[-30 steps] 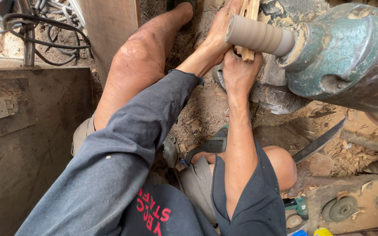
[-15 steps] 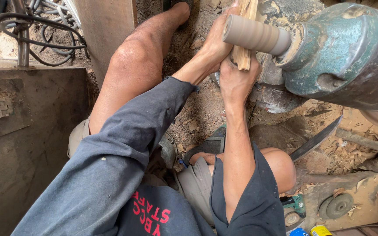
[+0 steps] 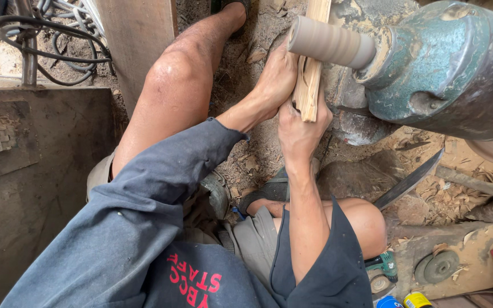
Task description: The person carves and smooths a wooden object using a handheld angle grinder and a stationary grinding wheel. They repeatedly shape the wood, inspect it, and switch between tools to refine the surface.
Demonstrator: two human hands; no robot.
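A thin pale wooden strip [image 3: 309, 74] stands almost upright, pressed against a grey ribbed sanding drum [image 3: 329, 43] that sticks out of a green motor housing [image 3: 457, 68]. My left hand [image 3: 275, 77] grips the strip from the left, just under the drum. My right hand [image 3: 300, 125] wraps the strip's lower end from below. Both forearms reach forward over my bare knees. The strip's top runs out of the frame.
A wooden post [image 3: 138, 34] and tangled black cables [image 3: 47, 34] stand at the upper left, beside a rusty metal box [image 3: 35, 171]. A long dark blade [image 3: 409, 181] lies on wood shavings at the right. A small green power tool [image 3: 380, 271] and a grinding disc [image 3: 437, 265] sit at the lower right.
The two hands and the strip stay at the drum; the strip has shifted only slightly against it. The camera has dipped a little.
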